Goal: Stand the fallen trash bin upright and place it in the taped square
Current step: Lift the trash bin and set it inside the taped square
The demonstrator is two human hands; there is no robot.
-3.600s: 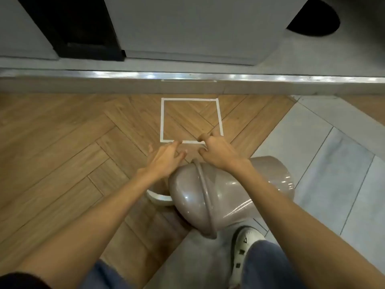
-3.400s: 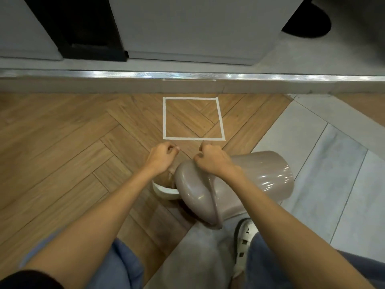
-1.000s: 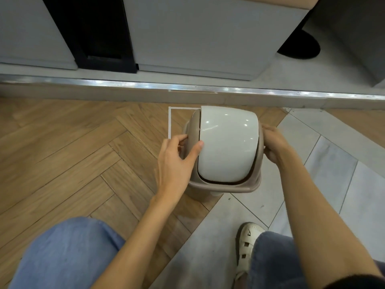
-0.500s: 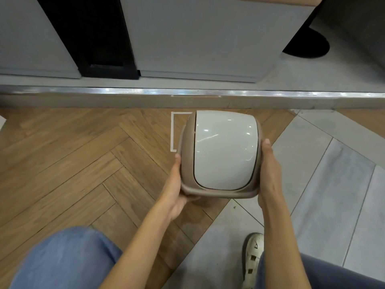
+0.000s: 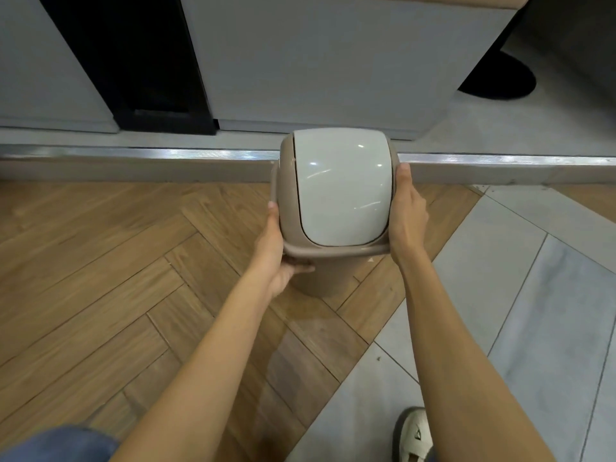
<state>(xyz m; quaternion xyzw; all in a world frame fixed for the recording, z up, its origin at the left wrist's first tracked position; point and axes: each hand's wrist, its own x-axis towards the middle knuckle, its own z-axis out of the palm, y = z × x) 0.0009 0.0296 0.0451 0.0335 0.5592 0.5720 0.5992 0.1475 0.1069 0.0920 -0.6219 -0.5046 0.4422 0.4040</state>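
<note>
The trash bin (image 5: 336, 255) is upright, a taupe body with a pale grey swing lid (image 5: 340, 188) seen from above. It is held between both hands over the wooden floor, close to the metal floor strip. My left hand (image 5: 278, 251) grips its left side under the lid's rim, thumb along the edge. My right hand (image 5: 407, 215) presses flat against its right side. The bin covers the taped square, which is hidden from view. I cannot tell whether the bin's base touches the floor.
A metal threshold strip (image 5: 166, 155) and a grey step run across just behind the bin. Grey cabinets (image 5: 316, 61) with a dark gap (image 5: 133, 61) stand beyond. Grey tiles (image 5: 500, 311) lie to the right. My shoe (image 5: 413, 435) is at bottom right.
The bin went from lying on its side to upright in both hands. In the last half second it moved forward, away from me, and now covers the taped square.
</note>
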